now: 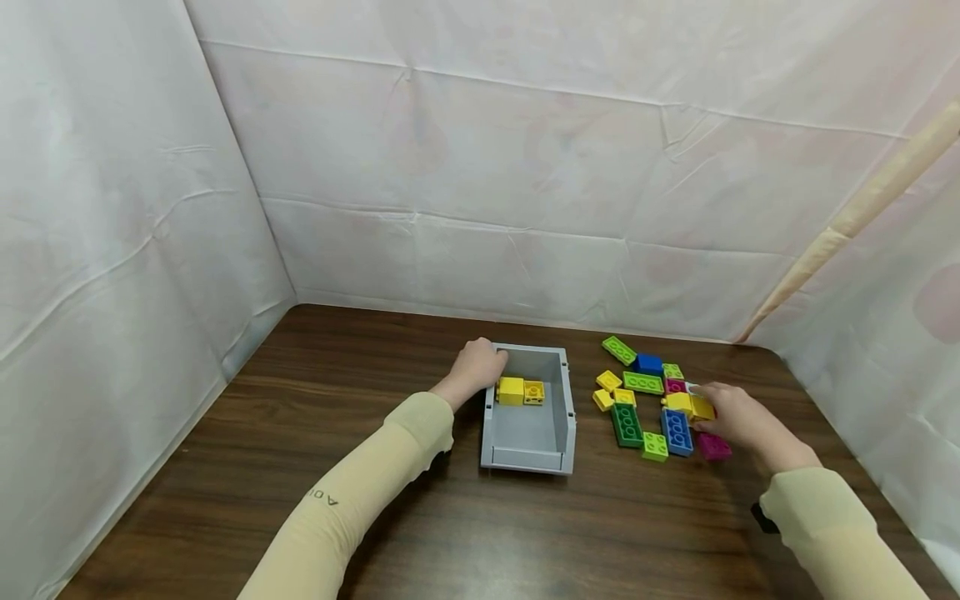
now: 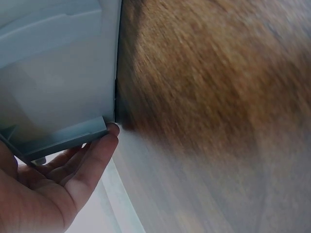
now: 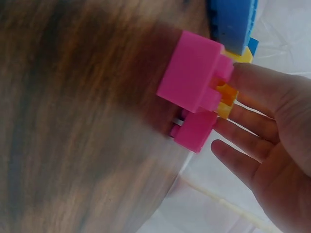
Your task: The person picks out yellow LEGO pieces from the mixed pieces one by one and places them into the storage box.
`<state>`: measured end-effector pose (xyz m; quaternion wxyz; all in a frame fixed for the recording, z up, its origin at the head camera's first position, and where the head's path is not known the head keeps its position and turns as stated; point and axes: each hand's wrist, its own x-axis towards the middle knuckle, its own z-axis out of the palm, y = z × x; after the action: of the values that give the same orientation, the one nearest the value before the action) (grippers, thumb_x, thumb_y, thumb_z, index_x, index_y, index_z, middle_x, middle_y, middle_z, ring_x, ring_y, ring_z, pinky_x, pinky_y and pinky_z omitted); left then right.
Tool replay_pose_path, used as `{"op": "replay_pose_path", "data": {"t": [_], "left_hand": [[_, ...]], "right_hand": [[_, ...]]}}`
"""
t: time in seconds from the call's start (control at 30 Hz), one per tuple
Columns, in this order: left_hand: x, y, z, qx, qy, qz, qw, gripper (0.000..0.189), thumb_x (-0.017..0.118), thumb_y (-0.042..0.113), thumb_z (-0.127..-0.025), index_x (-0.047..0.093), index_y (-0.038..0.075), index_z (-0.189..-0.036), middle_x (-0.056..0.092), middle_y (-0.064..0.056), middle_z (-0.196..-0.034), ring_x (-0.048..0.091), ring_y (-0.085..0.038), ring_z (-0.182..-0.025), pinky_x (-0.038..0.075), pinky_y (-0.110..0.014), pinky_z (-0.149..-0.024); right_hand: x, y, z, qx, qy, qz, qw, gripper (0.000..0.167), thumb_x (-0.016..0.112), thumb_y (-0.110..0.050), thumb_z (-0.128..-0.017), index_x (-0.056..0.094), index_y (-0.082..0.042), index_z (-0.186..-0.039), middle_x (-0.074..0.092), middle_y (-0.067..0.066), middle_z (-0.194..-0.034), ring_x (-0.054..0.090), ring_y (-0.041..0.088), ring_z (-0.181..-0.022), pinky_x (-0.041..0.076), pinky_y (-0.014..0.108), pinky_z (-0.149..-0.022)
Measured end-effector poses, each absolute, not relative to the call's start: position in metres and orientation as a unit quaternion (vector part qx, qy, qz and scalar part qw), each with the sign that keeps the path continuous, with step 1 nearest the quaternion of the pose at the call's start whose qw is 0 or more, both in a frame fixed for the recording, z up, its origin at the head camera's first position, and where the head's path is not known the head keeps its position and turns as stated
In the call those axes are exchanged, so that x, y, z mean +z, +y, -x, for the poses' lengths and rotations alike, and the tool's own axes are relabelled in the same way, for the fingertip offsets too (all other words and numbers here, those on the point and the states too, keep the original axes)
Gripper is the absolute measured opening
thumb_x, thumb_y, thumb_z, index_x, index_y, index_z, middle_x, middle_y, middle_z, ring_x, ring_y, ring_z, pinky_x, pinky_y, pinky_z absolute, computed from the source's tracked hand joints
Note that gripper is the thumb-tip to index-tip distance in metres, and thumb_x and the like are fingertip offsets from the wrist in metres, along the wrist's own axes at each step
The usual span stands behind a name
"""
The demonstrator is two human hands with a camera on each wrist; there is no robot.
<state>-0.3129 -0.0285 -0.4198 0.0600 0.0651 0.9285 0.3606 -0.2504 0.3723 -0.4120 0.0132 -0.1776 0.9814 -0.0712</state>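
Observation:
My left hand grips the far left corner of a grey plastic bin, its fingers curled over the rim. In the left wrist view, fingertips hook round the edge of the bin wall. Inside the bin lie yellow toy bricks. On the right, my right hand pinches a yellow brick between thumb and fingers; another yellow brick lies against it. In the right wrist view, a magenta brick partly hides the held yellow brick.
Loose bricks spread between bin and right hand: dark green, lime, blue, small yellow and a dark blue one. A magenta brick sits below the right hand. White cloth hangs behind the dark wooden table.

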Motion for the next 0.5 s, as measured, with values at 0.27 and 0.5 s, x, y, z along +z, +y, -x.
{"op": "replay_pose_path", "data": {"t": [0.27,0.5], "left_hand": [[-0.4187,-0.0287,0.3130,0.361,0.928,-0.062,0.067,0.053,0.039,0.023,-0.098,0.033,0.015,-0.046,0.027,0.003,-0.042,0.025,-0.011,-0.035,0.026,-0.023,-0.035],[-0.4205,-0.0288,0.3138,0.358,0.930,-0.066,0.060,0.053,0.039,0.023,-0.098,0.033,0.015,-0.046,0.027,0.003,-0.042,0.025,-0.010,-0.035,0.027,-0.022,-0.035]], "right_hand": [[-0.4160,0.3710,0.2527,-0.046,0.985,0.164,0.004,0.041,0.077,-0.010,-0.075,0.062,0.010,-0.107,0.064,0.022,-0.094,0.058,0.028,-0.079,0.050,0.052,-0.077],[-0.4154,0.3709,0.2529,-0.033,0.985,0.168,0.001,0.039,0.078,-0.011,-0.074,0.064,0.009,-0.104,0.064,0.020,-0.093,0.058,0.030,-0.079,0.050,0.051,-0.077]]}}
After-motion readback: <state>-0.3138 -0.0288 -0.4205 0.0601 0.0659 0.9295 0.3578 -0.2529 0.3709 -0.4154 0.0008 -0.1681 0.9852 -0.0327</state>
